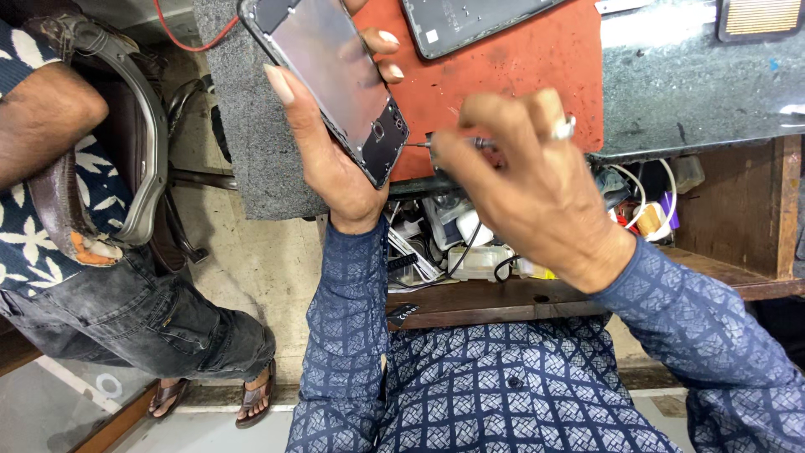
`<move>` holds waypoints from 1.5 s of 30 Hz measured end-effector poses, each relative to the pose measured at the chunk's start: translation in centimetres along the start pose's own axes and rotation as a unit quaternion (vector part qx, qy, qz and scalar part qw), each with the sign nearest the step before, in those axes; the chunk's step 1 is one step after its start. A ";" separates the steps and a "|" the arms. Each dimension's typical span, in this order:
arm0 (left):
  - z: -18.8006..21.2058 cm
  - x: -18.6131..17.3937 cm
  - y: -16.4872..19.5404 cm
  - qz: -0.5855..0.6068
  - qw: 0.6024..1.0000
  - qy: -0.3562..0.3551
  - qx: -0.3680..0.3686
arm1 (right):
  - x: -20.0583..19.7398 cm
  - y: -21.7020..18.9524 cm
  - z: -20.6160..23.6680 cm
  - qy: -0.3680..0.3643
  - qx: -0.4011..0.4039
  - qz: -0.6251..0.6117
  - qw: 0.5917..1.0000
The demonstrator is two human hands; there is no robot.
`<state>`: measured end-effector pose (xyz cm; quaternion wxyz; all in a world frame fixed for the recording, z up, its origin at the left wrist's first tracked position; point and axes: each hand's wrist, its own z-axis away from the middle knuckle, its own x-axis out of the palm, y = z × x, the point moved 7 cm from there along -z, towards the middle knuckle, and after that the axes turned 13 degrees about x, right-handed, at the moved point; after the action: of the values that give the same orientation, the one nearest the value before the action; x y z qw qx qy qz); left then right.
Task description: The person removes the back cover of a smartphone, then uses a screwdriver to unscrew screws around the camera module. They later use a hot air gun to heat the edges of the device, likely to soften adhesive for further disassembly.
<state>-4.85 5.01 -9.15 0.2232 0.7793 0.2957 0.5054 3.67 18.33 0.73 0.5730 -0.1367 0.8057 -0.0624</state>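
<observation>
The opened phone (335, 80) is in your left hand (331, 143), held tilted above the edge where the grey foam pad (251, 143) meets the red work mat (520, 59); your fingers wrap its sides and your thumb lies along its near edge, gripping it firmly. Your right hand (537, 180) is closed around a small screwdriver (440, 144), whose tip sits at the dark lower end of the phone, just beside the round camera opening. Keep the driver in line with the screw, press lightly, and turn with the fingertips only, so the tip is less likely to slip across the board. Brace the phone against your palm. A second phone (470, 21) lies face down on the mat, well apart from the tool. Below the bench edge, an open shelf (713, 277) holds cables and small parts, close to your right wrist. Another seated person (84, 210) occupies your left side, so open room lies mainly over the mat.
</observation>
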 end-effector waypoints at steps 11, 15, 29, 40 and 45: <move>-0.2 -0.1 0.0 -0.010 1.000 0.003 0.016 | -0.2 0.3 -0.4 -0.026 -0.022 -0.004 0.999; -0.3 -0.3 0.0 -0.010 1.000 0.010 0.016 | -0.4 0.1 0.0 -0.012 -0.029 -0.038 0.999; -0.3 -0.2 -0.1 0.005 1.000 0.014 0.002 | -0.9 0.3 -0.3 -0.018 -0.025 -0.068 0.997; -0.2 0.3 -0.1 0.004 0.999 0.029 -0.021 | -1.1 0.2 -0.2 0.004 -0.036 -0.018 0.999; -0.5 0.4 -0.2 0.006 1.000 0.021 -0.019 | -0.9 0.4 -0.2 -0.002 -0.033 -0.050 0.998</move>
<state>-5.22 5.46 -8.86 0.2284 0.7660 0.2861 0.5284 3.74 18.93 1.47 0.5656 -0.1957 0.7985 -0.0641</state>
